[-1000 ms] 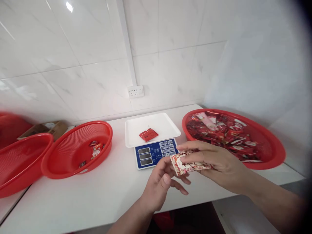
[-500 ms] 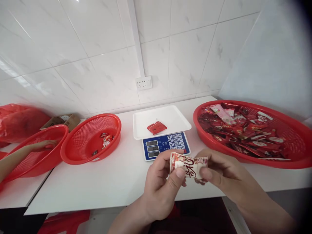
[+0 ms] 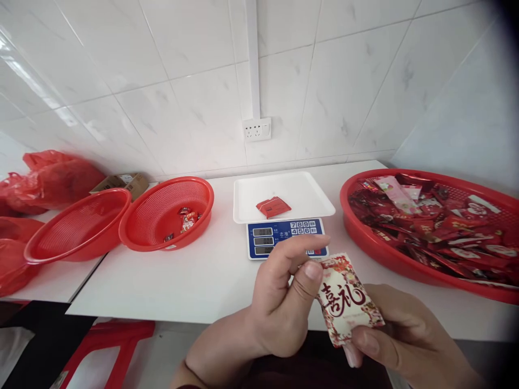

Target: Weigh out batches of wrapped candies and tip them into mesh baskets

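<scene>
Standing near the surface (image 3: 182,286), watching one pair of hands at a blue-and-white scale (image 3: 284,232). Right hand (image 3: 405,329): thumb over the face of a flowered packet (image 3: 344,300) with dark red lettering, another fingertip showing below its lower edge; pinched between them at the lower right corner. Packet tilted, held up near the front edge of the surface, lettered side up. Left hand (image 3: 284,302): thumb tip at the packet's upper left edge, index finger stretched out above it. Whether those fingers grip or merely brush it, I cannot tell.

Behind the hands, a red packet (image 3: 273,207) lies flat on the white pan (image 3: 308,200). Display lit, digits too small for me to trust. To the right, a wide red basket (image 3: 377,265) with a big heap of mostly red packets (image 3: 438,227). To the left, a round red basket (image 3: 150,216) with only a few small packets (image 3: 187,219) at the bottom; beyond it another red basket (image 3: 77,232), a carton (image 3: 135,183) and red bags (image 3: 60,178).

How far along, my reading: early. One packet rests on the pan, the flowered one is in hand and not set down, and the big heap looks largely unhandled
</scene>
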A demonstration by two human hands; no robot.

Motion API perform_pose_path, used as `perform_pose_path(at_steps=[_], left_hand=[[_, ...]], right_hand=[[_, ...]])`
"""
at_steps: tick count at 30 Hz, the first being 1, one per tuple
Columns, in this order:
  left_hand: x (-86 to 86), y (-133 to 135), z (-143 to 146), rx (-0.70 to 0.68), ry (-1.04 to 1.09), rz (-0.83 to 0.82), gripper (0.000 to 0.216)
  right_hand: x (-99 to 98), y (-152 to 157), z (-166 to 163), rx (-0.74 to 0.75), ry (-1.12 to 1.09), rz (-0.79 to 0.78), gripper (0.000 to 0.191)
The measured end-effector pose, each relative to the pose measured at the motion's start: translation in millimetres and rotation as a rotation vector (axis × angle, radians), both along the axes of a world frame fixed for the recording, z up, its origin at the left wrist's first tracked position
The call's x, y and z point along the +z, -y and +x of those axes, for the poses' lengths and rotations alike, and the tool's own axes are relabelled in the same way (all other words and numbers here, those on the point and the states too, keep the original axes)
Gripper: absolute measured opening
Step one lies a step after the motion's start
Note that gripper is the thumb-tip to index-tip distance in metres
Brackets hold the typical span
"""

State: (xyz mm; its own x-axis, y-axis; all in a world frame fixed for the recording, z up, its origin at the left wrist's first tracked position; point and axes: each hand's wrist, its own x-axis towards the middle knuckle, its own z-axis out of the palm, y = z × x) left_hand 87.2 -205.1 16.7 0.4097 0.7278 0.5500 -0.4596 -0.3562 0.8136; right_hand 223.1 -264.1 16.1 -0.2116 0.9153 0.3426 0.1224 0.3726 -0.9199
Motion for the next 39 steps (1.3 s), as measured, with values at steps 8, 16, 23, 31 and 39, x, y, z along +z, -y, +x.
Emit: perform_pose_path(at_steps=[8,16,23,31,39], left_hand=[[5.1,1,-4,-0.118,-0.069,-0.201,0.030],[3.9,-1,-3,-0.072,-0.092,-0.158,0.030],[1.4,-9,3,-0.052,-0.028,-0.199,0.022],[0.1,-11,5,-0.056,-0.027,-0.238,0.023],[-0.6,-12,5,-0.039,-0.025,-0.218,0.023]], right_hand=[[2.9,1,0,-0.029,-0.016,0.003,0.029],[0.1,2,1,-0.082,-0.021,0.018,0.029],[3.8,4,3,-0.023,0.045,0.050,0.033],[3.0,8,5,0.000,0.054,0.006,0.033],[5.0,9,4,-0.028,0.046,0.001,0.037]])
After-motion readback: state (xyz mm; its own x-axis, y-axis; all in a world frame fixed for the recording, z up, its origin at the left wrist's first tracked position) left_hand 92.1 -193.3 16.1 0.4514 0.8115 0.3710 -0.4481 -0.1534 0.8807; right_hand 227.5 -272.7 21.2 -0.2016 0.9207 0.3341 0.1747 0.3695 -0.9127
